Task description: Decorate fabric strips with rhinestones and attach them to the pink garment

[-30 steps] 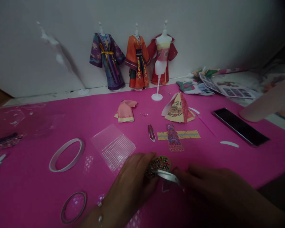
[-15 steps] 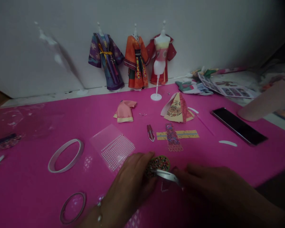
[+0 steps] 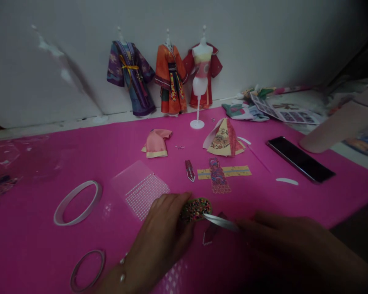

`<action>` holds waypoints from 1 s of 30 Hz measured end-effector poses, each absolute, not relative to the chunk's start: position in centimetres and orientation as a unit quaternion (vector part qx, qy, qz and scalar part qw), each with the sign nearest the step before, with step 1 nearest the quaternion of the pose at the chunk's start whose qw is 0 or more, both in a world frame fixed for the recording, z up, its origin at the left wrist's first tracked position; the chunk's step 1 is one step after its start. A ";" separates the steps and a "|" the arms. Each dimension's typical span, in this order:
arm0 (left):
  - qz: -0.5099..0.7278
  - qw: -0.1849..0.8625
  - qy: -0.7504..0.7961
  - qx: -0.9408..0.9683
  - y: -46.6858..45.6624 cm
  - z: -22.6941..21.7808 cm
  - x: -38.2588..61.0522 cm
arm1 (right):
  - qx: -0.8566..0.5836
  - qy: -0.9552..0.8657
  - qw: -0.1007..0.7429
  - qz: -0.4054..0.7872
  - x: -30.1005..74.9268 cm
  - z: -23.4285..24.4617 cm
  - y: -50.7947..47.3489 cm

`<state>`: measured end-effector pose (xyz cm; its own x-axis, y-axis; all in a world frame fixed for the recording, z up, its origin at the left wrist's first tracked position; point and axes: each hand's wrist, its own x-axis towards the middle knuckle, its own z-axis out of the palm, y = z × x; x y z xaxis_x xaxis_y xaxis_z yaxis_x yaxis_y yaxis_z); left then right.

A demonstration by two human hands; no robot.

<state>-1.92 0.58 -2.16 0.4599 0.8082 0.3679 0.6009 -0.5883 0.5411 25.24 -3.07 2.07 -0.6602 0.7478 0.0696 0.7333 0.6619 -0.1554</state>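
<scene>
In the head view my left hand (image 3: 162,228) is closed around the left side of a small green-rimmed container of multicoloured beads (image 3: 198,208). My right hand (image 3: 272,232) grips silver tweezers (image 3: 222,221), their tips at the container's right edge. Whether the tips pinch a bead is too small to tell. Below them on the pink surface lies a dark collar-like piece with a row of white beads (image 3: 206,242), partly in shadow. Beyond are a dark red trimmed strip (image 3: 189,170), a patterned panel across a yellow band (image 3: 218,175), and a sheet of white stick-on pearls (image 3: 147,194).
Two tape rolls, one white (image 3: 57,214) and one thinner (image 3: 72,277), lie left. A phone (image 3: 300,158) rests right. A pink doll top (image 3: 157,143) and skirt (image 3: 223,141) lie farther back. Dressed mannequins (image 3: 173,81) and a bare-legged stand (image 3: 197,123) line the wall.
The tweezers have drawn back from among the beads to the container's right edge, with my right hand moving slightly right. The whole view has shifted a little.
</scene>
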 end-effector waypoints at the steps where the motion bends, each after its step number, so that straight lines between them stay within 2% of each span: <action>1: 0.301 0.170 0.422 0.838 0.6 -2.1 -2.0 | -0.405 -0.910 0.061 0.054 25.4 2.0 -3.2; 9: 0.287 0.157 0.405 0.854 0.7 -1.8 -2.1 | -0.448 -0.889 0.033 0.087 26.8 1.4 -4.6; 14: 0.268 0.135 0.402 0.865 0.8 -1.1 -2.0 | -0.448 -0.887 0.046 0.104 27.7 1.1 -5.1; 18: 0.293 0.158 0.309 0.891 0.6 -0.4 -1.8 | -0.428 -0.895 0.055 0.116 27.9 1.0 -5.4; 22: 0.254 0.182 0.221 0.924 0.3 0.1 -1.4 | -0.413 -0.903 0.039 0.112 28.1 0.7 -5.6; 30: 0.183 0.168 0.229 0.941 0.2 0.0 -0.8 | -0.437 -0.890 0.028 0.127 28.9 0.2 -6.5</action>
